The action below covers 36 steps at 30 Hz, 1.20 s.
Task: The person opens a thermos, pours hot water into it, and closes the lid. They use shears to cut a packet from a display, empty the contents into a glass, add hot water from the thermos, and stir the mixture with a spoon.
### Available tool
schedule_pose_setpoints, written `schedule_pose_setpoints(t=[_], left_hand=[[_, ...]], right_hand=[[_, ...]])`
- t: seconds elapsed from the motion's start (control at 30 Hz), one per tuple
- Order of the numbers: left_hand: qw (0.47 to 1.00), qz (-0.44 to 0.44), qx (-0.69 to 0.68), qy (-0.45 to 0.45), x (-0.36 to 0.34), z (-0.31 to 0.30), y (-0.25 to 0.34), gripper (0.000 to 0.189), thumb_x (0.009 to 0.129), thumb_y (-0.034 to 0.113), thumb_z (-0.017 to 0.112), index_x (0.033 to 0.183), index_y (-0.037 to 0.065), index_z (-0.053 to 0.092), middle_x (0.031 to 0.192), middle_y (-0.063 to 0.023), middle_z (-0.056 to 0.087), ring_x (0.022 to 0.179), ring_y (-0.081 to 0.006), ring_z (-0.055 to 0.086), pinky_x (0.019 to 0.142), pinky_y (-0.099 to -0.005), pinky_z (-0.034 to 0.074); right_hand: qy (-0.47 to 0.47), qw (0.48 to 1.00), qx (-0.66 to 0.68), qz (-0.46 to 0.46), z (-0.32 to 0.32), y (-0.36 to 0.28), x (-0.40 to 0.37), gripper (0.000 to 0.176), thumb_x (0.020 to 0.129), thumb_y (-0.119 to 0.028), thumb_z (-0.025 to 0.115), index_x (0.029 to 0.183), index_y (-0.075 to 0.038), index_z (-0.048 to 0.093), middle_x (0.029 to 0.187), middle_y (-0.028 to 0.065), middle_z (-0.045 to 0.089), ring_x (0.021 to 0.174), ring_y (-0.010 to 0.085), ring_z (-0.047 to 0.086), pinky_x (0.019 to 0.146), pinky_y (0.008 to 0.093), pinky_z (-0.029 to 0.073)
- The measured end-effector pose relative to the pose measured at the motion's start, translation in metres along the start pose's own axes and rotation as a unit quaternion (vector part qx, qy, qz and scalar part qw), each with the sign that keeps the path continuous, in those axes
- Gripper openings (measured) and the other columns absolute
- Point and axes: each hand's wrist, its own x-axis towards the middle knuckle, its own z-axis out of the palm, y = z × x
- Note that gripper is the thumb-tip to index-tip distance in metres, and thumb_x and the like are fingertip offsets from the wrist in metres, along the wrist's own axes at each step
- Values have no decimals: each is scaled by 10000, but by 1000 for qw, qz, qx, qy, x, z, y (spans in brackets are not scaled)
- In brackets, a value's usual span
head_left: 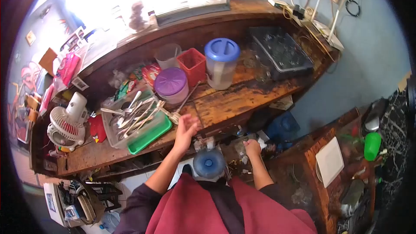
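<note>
White fan: a small white plastic fan stands at the left end of the dark brown wooden table.
Red packet: a glossy red packet lies between the fan and the cutlery container.
Cutlery container: a clear rectangular plastic container on the table holds a loose heap of metal cutlery, handles pointing several ways; a bright green plastic piece shows at its near right side.
Purple-lidded tub: a round translucent tub with a purple plastic lid sits behind and to the right of the cutlery, with a clear plastic container behind it.
Left hand: the left hand is held over the front edge of the table, just right of the cutlery container, its fingers loosely spread and partly bent, with nothing seen pinched.
Red basket: a square red plastic basket stands between the tub and the pitcher.
Water bottle: a large round translucent blue plastic bottle is below the table, between the 2 hands.
Pitcher: a tall clear pitcher with a blue plastic lid stands upright.
Right hand: the right hand is in front of the table, its fingers curled inward; whether they hold anything, I cannot tell.
Black tray: a rectangular black plastic tray rests at the table's right end.
</note>
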Motion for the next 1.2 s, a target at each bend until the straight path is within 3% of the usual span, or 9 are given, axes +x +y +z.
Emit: schedule_pose_setpoints(t=[0.13, 0.27, 0.5, 0.67, 0.9, 0.97, 1.0, 1.07, 1.2], left_hand=[[999, -46, 2, 12, -35, -39, 3, 286, 836, 122, 491, 1097, 84, 381, 1114, -58, 486, 964, -148, 485, 747, -268, 394], [998, -36, 6, 55, -60, -54, -12, 208, 845, 122, 470, 1045, 92, 423, 1077, -47, 499, 955, -154, 507, 787, -293, 392], [980, -27, -68, 182, -59, -71, -32, 202, 827, 54, 441, 1026, 87, 436, 1018, -45, 512, 853, -143, 536, 704, -279, 450], [980, -178, -81, 43, -56, -93, -61, 246, 784, 75, 434, 1028, 102, 427, 1043, -54, 512, 859, -177, 533, 734, -338, 448], [935, -313, -3, -169, -38, -105, -91, 153, 827, 182, 501, 961, 123, 458, 967, -27, 540, 841, -177, 545, 698, -340, 445], [909, -326, -32, -257, -23, -102, -133, 165, 789, 181, 560, 925, 137, 476, 913, -10, 541, 754, -178, 541, 655, -335, 437], [911, -328, -21, -248, -31, -92, -134, 160, 791, 187, 554, 924, 138, 480, 901, 3, 537, 750, -186, 533, 641, -341, 439], [867, -391, 25, -309, -46, -78, -142, 302, 826, 313, 472, 1078, 148, 436, 1114, -25, 475, 971, -236, 481, 789, -411, 403], [803, -390, 102, -439, -94, -40, -138, 416, 834, 331, 429, 1194, 132, 372, 1213, -12, 418, 1033, -237, 436, 885, -422, 331]], right_hand=[[181, 919, 94, -338, 3, -61, -22, 267, 691, -68, 599, 955, -93, 567, 916, 132, 559, 837, 331, 538, 692, 406, 439], [115, 865, 170, -458, 4, -154, -73, 183, 695, -146, 625, 864, -78, 602, 795, 85, 568, 642, 228, 573, 595, 319, 455], [236, 869, 3, -435, 91, -252, -95, 438, 637, -242, 664, 1016, -133, 472, 901, 79, 470, 798, 301, 522, 626, 373, 468], [326, 806, 95, -484, 102, -240, -89, 405, 616, -172, 662, 983, -94, 509, 879, 74, 507, 745, 267, 556, 593, 356, 473], [420, 771, 351, -324, 60, -165, -213, 514, 607, -99, 680, 1061, -11, 457, 939, 115, 559, 823, 181, 589, 706, 294, 481], [371, 700, 554, -257, 68, -138, -247, 574, 650, -45, 609, 1151, -14, 331, 975, 81, 492, 882, 138, 529, 740, 275, 451], [369, 738, 540, -163, 73, -121, -269, 610, 672, -7, 554, 1184, -26, 225, 973, 63, 424, 873, 112, 476, 723, 250, 424], [502, 648, 562, -108, 75, -100, -317, 609, 665, -3, 583, 1163, -40, 234, 920, 44, 422, 780, 100, 461, 649, 235, 411], [618, 638, 438, 137, 115, -54, -416, 598, 640, -135, 701, 1098, -53, 326, 998, 129, 467, 894, 196, 498, 759, 309, 408]])
